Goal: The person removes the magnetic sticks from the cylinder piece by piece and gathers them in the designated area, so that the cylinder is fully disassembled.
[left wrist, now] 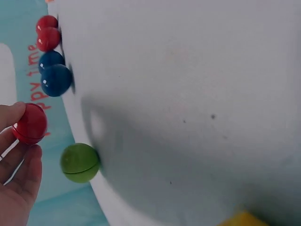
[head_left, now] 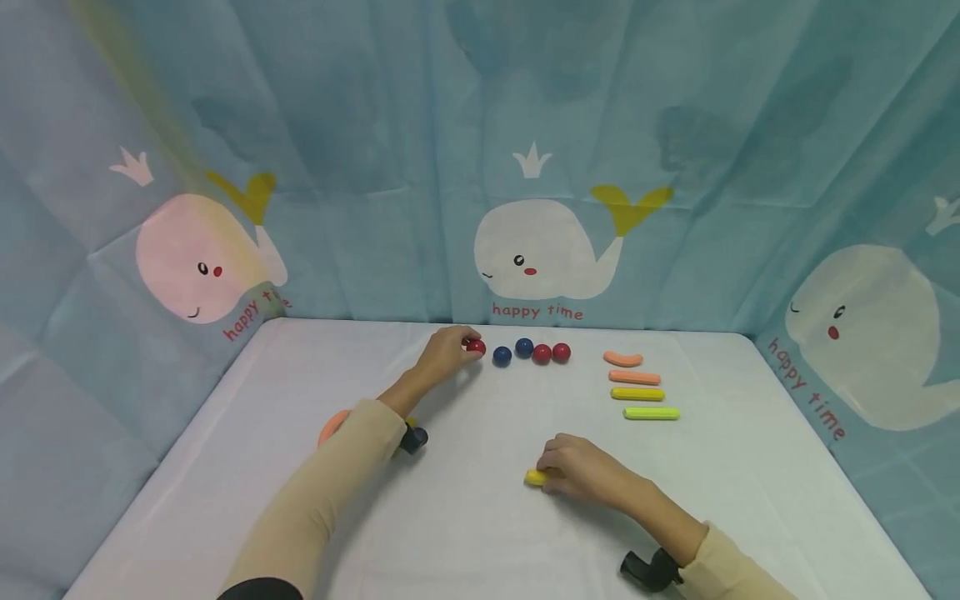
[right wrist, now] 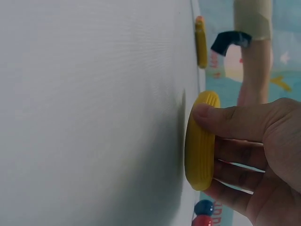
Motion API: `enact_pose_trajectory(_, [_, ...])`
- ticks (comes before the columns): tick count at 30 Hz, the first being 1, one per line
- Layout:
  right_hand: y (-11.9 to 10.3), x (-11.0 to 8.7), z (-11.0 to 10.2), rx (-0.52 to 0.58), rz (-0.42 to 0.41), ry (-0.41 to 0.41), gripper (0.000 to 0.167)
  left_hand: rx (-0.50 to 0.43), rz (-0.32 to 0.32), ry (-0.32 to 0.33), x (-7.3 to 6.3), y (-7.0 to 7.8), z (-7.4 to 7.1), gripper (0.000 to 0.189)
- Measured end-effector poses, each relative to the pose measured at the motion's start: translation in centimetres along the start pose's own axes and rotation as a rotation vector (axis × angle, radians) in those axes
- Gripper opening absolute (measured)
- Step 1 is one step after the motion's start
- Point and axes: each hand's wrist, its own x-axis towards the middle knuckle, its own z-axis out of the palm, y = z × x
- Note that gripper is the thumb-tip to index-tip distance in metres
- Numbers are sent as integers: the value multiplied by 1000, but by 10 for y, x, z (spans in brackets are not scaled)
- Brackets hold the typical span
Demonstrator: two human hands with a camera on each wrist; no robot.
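Observation:
My left hand pinches a glossy red ball between thumb and fingers near the table's back edge. Beside it in the left wrist view sits a green ball. To the right of that hand stand two blue balls and two more red balls. Nearer the front, my right hand grips a ridged yellow stick with rounded ends, held close over the white table, thumb on one side and fingers on the other.
At the right, short sticks lie in a column: a curved orange one, a straight orange one, a yellow one and a lime-green one. My left sleeve partly covers an orange piece. A whale-print curtain surrounds the white table.

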Motion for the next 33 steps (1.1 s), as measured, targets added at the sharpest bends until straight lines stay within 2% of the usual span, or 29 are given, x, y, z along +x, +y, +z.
enact_pose_trajectory(5, [-6, 7, 2, -6, -21, 2, 22, 15, -33, -20, 9, -6, 6, 35])
enact_pose_trajectory(11, [-15, 16, 3, 0, -33, -18, 22, 128, -78, -47, 17, -9, 11, 34])
enact_pose_trajectory(15, [-21, 22, 4, -5, -45, -33, 22, 169, -87, -67, 18, -11, 13, 32])
enact_pose_trajectory(20, [-25, 26, 6, -12, -43, -47, 22, 166, -82, -81, 16, -15, 15, 31])
enact_pose_trajectory(27, [-27, 26, 5, -13, -34, -36, 22, 151, -97, -53, 15, -17, 15, 35])
enact_pose_trajectory(33, [-20, 23, 2, 26, 6, -35, 24, 32, -106, 64, 2, 0, 4, 35])
